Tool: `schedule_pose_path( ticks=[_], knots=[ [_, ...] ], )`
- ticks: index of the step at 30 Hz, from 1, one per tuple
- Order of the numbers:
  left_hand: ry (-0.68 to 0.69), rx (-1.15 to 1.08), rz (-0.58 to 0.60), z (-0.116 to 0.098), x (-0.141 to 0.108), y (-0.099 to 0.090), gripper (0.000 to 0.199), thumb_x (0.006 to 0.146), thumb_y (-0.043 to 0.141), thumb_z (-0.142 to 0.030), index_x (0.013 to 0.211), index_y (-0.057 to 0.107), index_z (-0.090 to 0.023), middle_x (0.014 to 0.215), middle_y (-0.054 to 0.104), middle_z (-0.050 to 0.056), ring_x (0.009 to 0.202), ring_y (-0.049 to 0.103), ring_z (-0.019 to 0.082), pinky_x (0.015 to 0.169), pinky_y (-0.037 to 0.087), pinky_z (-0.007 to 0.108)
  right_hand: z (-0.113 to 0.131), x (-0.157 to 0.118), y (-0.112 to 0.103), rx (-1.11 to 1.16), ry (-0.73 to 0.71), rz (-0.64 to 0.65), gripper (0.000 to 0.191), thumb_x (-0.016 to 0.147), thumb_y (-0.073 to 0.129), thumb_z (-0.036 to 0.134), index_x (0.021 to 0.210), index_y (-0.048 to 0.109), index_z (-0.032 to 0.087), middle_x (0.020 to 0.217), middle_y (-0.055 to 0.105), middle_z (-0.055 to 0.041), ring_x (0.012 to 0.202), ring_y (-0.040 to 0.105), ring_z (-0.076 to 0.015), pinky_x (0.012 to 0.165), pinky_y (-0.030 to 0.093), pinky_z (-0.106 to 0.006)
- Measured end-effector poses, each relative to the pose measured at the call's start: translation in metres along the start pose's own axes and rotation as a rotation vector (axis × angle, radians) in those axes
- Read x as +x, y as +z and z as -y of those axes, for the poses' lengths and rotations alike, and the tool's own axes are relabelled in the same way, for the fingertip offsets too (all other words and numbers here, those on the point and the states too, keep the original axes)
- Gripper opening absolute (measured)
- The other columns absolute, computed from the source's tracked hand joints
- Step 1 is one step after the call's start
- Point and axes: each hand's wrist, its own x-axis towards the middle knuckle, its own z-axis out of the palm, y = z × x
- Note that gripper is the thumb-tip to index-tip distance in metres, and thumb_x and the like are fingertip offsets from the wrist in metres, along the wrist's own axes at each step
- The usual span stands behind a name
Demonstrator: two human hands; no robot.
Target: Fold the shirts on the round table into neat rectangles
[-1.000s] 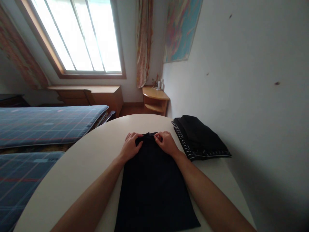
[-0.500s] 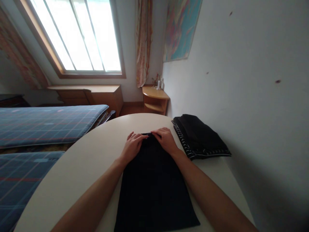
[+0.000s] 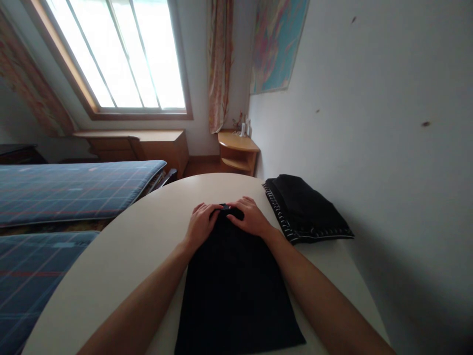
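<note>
A black folded garment point(image 3: 236, 286) lies flat and lengthwise on the white round table point(image 3: 144, 246). Its far end is narrower and looks turned over or bunched, but the exact garment kind is hard to make out. At the left corner of that end, my left hand point(image 3: 202, 222) is closed, thumb and fingers pinching the fabric. My right hand point(image 3: 250, 217) grips the same end from the right, its thumb on the near side and its fingers over the far edge. Part of the far edge is hidden beneath the fingers.
A stack of folded black cloth point(image 3: 306, 207) with white stitch-like trim lies to the right, close to the wall point(image 3: 388, 172). Left of the table are plaid mattresses point(image 3: 74, 190). Beyond stand a wooden desk point(image 3: 158, 135) and a corner shelf point(image 3: 238, 143).
My right thumb has moved down and toward me, away from the edge, so its grip on the far end is wider. My left fingers have shifted slightly left.
</note>
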Motion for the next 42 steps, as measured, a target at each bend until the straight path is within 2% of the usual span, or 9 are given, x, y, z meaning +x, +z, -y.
schedule_pose_path(
  ticks=[5, 10, 14, 20, 26, 31, 34, 37, 42],
  knots=[
    [0.001, 0.027, -0.034, -0.007, 0.002, -0.007, 0.021, 0.097, 0.051, -0.024, 0.112, 0.065, -0.026, 0.115, 0.072, 0.003, 0.109, 0.063, 0.022, 0.108, 0.042, 0.042, -0.005, 0.002, 0.004, -0.024, 0.041, -0.006, 0.020, 0.097, 0.057, 0.024, 0.113, 0.070, 0.028, 0.106, 0.074, -0.0035, 0.104, 0.063, -0.0209, 0.107, 0.035, -0.042],
    [-0.062, 0.165, -0.045, -0.042, -0.007, -0.011, 0.035, 0.091, 0.053, -0.021, 0.126, 0.056, -0.021, 0.144, 0.051, 0.011, 0.131, 0.048, 0.030, 0.112, 0.039, 0.048, -0.009, 0.013, 0.012, -0.062, 0.141, -0.028, 0.021, 0.097, 0.057, 0.021, 0.113, 0.069, 0.024, 0.108, 0.074, -0.0044, 0.101, 0.063, -0.0208, 0.098, 0.041, -0.037],
    [-0.122, 0.244, 0.221, -0.082, -0.039, 0.000, 0.053, 0.086, 0.059, -0.030, 0.135, 0.049, -0.014, 0.157, 0.033, 0.023, 0.144, 0.033, 0.041, 0.112, 0.034, 0.061, -0.018, 0.025, 0.018, -0.147, 0.258, 0.085, 0.031, 0.097, 0.058, 0.024, 0.127, 0.064, 0.021, 0.120, 0.071, -0.0079, 0.111, 0.061, -0.0226, 0.100, 0.040, -0.037],
    [-0.181, 0.250, 0.600, -0.115, -0.071, 0.008, 0.078, 0.094, 0.044, -0.060, 0.158, 0.028, -0.018, 0.167, 0.007, 0.016, 0.150, 0.001, 0.046, 0.114, 0.014, 0.073, -0.026, 0.035, 0.018, -0.279, 0.355, 0.345, 0.038, 0.100, 0.051, 0.043, 0.124, 0.067, 0.018, 0.128, 0.065, -0.0120, 0.120, 0.056, -0.0236, 0.104, 0.039, -0.035],
    [-0.065, 0.229, 0.719, -0.103, -0.069, -0.004, 0.080, 0.096, 0.041, -0.062, 0.161, 0.013, -0.026, 0.166, -0.005, 0.010, 0.149, -0.009, 0.044, 0.114, 0.005, 0.073, -0.021, 0.028, 0.008, -0.327, 0.428, 0.383, 0.029, 0.100, 0.052, 0.039, 0.117, 0.067, 0.021, 0.123, 0.068, -0.0092, 0.116, 0.061, -0.0211, 0.099, 0.042, -0.029],
    [0.223, 0.183, 0.839, -0.055, -0.057, -0.026, 0.083, 0.098, 0.044, -0.061, 0.161, 0.001, -0.029, 0.167, -0.001, 0.008, 0.152, -0.005, 0.038, 0.116, 0.008, 0.070, -0.016, 0.010, -0.006, -0.390, 0.622, 0.410, 0.033, 0.101, 0.048, 0.039, 0.120, 0.063, 0.017, 0.114, 0.072, -0.0148, 0.106, 0.068, -0.0253, 0.090, 0.048, -0.034],
    [0.392, 0.203, 0.873, -0.027, -0.045, -0.046, 0.069, 0.101, 0.045, -0.051, 0.159, 0.010, -0.039, 0.168, -0.002, 0.005, 0.153, 0.004, 0.034, 0.117, 0.016, 0.065, -0.009, -0.003, -0.016, -0.426, 0.747, 0.417, 0.035, 0.100, 0.047, 0.035, 0.123, 0.061, 0.012, 0.115, 0.071, -0.0202, 0.109, 0.068, -0.0280, 0.091, 0.049, -0.037],
    [0.319, 0.347, 0.770, -0.023, -0.044, -0.061, 0.065, 0.101, 0.049, -0.039, 0.158, 0.019, -0.039, 0.168, -0.001, 0.007, 0.152, 0.010, 0.037, 0.117, 0.021, 0.064, -0.001, -0.017, -0.026, -0.449, 0.864, 0.416, 0.036, 0.099, 0.044, 0.025, 0.124, 0.060, 0.005, 0.118, 0.069, -0.0257, 0.112, 0.067, -0.0302, 0.091, 0.050, -0.037],
    [0.037, 0.376, 0.598, -0.063, -0.077, -0.057, 0.070, 0.100, 0.042, -0.054, 0.160, 0.020, -0.025, 0.166, 0.009, 0.016, 0.149, 0.016, 0.044, 0.115, 0.028, 0.062, 0.014, -0.036, -0.037, -0.452, 0.961, 0.427, 0.039, 0.095, 0.046, 0.019, 0.126, 0.059, 0.000, 0.117, 0.068, -0.0286, 0.114, 0.067, -0.0325, 0.091, 0.050, -0.037]
  ],
)
